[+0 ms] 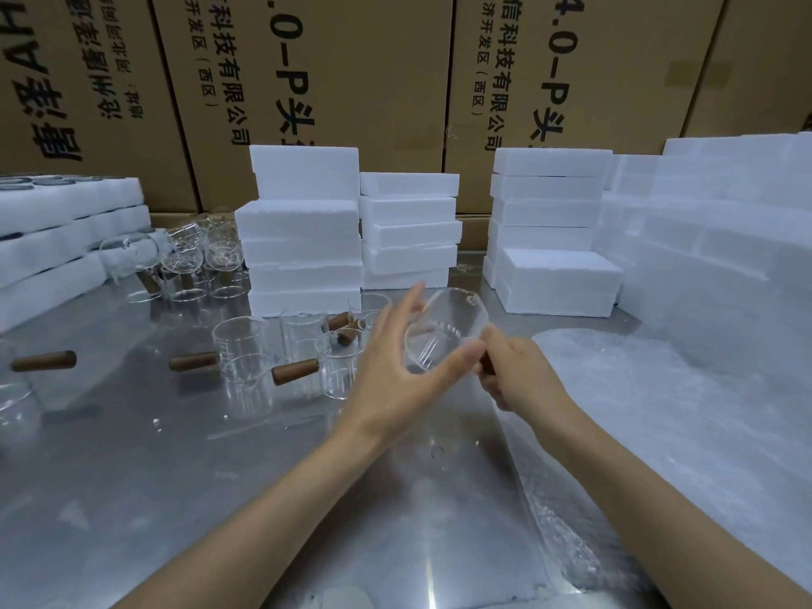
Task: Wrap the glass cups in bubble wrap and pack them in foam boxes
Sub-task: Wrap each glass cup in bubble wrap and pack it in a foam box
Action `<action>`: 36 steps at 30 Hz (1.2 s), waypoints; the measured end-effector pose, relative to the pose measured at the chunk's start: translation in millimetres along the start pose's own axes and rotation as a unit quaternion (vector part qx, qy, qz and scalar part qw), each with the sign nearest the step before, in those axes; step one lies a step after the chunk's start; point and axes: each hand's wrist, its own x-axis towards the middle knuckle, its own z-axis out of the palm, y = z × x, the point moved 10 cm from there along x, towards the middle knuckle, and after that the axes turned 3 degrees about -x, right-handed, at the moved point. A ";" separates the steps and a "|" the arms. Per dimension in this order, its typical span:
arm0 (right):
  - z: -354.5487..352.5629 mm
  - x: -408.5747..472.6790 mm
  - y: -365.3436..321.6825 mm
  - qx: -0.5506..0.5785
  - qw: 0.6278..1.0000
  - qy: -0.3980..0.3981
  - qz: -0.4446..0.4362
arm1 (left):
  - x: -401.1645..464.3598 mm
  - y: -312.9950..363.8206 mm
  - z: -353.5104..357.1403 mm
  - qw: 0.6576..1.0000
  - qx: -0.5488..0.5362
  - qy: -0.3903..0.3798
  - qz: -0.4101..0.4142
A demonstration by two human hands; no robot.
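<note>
Steel table (132, 476), foam boxes (303, 239) stacked before cartons (351, 81), right hand (523, 375) fingers gripping cup (448, 331), left hand (395, 380) fingers spread

Clear glass cups (244, 353), brown handles (295, 371); white foam boxes (303, 222); tan cartons (351, 81), black lettering.

Left hand (395, 367) fingers spread, nearly straight; right hand (516, 375) curled in grip; forearms converge.

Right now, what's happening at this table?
A person is holding one glass cup above the steel table. The right hand grips its wooden handle; the left hand cradles the glass with spread fingers. It isn't wrapped yet. Bubble wrap lies to the right, more handled cups stand left, and foam boxes are stacked behind.
</note>
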 end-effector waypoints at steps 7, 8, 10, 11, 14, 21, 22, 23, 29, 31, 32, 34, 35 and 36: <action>20.8 -5.3 13.2 0.080 0.989 -0.087 0.083 | -5.9 32.0 -3.0 0.987 0.039 0.050 0.145; 21.6 -5.3 14.5 0.073 0.990 -0.085 0.087 | -6.4 31.6 -5.9 0.987 0.025 0.061 0.145; 22.9 -4.8 16.3 0.049 0.991 -0.083 0.090 | -6.1 28.7 -10.8 0.988 -0.004 0.079 0.134; 24.4 -4.8 16.2 0.039 0.992 -0.086 0.088 | -5.2 25.7 -13.1 0.989 -0.025 0.088 0.120; 30.4 -6.4 14.3 0.037 0.990 -0.109 0.078 | -1.5 15.1 -18.1 0.987 -0.095 0.110 0.065; 39.7 -14.8 19.1 0.084 0.973 -0.182 0.112 | 5.9 -0.5 -23.4 0.968 -0.224 0.106 -0.032; 39.9 -15.9 20.0 0.099 0.969 -0.193 0.120 | 6.9 -0.4 -21.8 0.969 -0.225 0.092 -0.039; 39.8 -16.7 21.0 0.115 0.964 -0.203 0.129 | 7.8 -0.5 -20.1 0.971 -0.223 0.073 -0.045; 41.5 -22.5 25.9 0.205 0.924 -0.259 0.191 | 11.2 8.2 -14.3 0.978 -0.203 -0.039 -0.033; 43.6 -24.4 26.6 0.211 0.917 -0.272 0.202 | 11.4 14.6 -15.2 0.982 -0.182 -0.055 -0.012; 44.5 -25.5 26.8 0.213 0.914 -0.277 0.207 | 11.3 16.9 -15.6 0.983 -0.171 -0.059 -0.004; 46.6 -27.4 26.6 0.219 0.908 -0.285 0.217 | 11.0 20.2 -15.2 0.988 -0.139 -0.067 0.011; 47.1 -28.0 26.7 0.222 0.905 -0.287 0.221 | 10.9 21.2 -14.5 0.991 -0.116 -0.069 0.019; 47.4 -28.3 27.1 0.225 0.903 -0.288 0.226 | 11.0 22.2 -14.0 0.993 -0.093 -0.069 0.027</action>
